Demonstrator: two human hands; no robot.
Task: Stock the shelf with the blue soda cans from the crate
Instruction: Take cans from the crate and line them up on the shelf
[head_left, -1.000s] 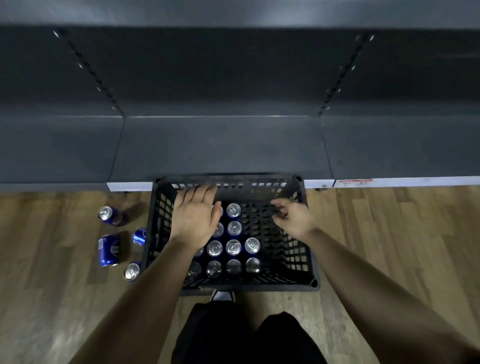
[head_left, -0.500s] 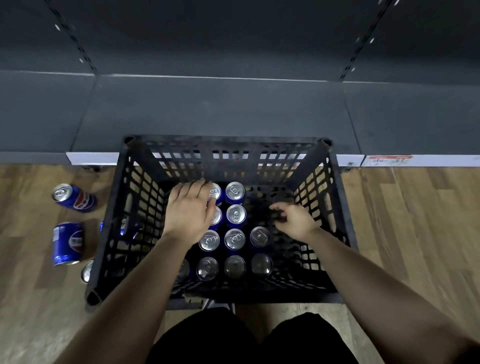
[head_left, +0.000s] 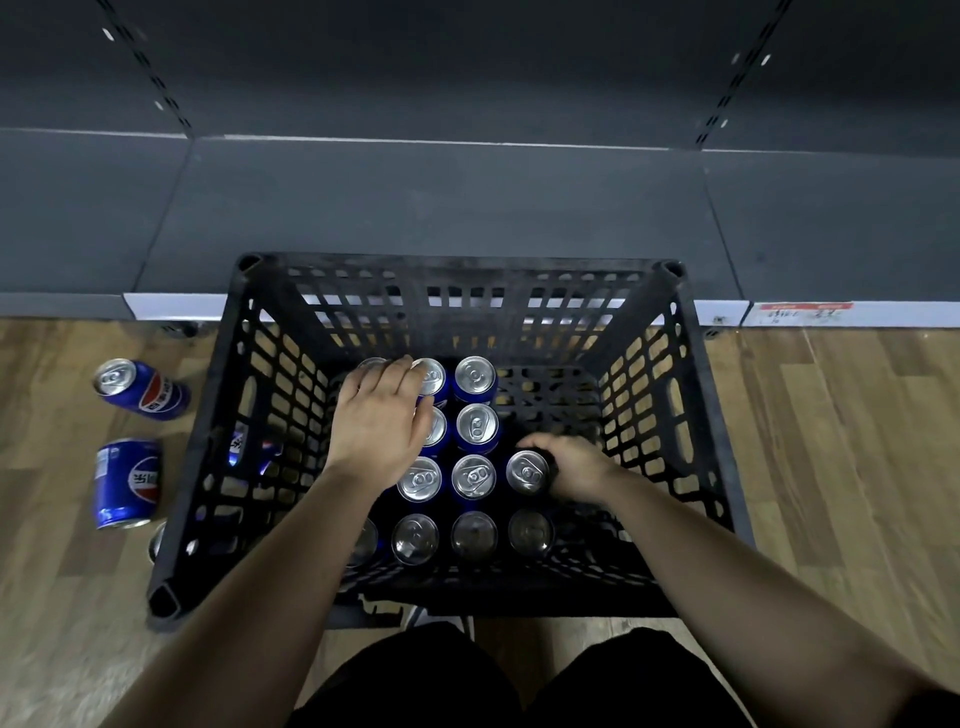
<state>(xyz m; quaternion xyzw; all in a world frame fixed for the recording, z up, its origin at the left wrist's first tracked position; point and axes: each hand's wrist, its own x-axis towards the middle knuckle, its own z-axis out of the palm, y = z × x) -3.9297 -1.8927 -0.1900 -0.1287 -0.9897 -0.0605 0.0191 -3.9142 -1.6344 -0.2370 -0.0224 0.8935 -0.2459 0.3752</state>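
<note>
Right grip (head_left: 579, 467) curls round one blue soda can (head_left: 527, 472) at the right end of the rows standing in the black crate (head_left: 675, 395). Left grip (head_left: 379, 421) lies palm down, fingers nearly straight, over can tops at the back left. The crate sits on the wooden floor (head_left: 831, 441) against the dark shelf (head_left: 441, 208). Loose cans (head_left: 140, 387) lie at its left.

The crate (head_left: 208, 457) was black lattice; the cans (head_left: 474, 426) were blue with silver tops; the shelf (head_left: 441, 208) was dark grey; the floor (head_left: 831, 441) was brown wood-grain.
</note>
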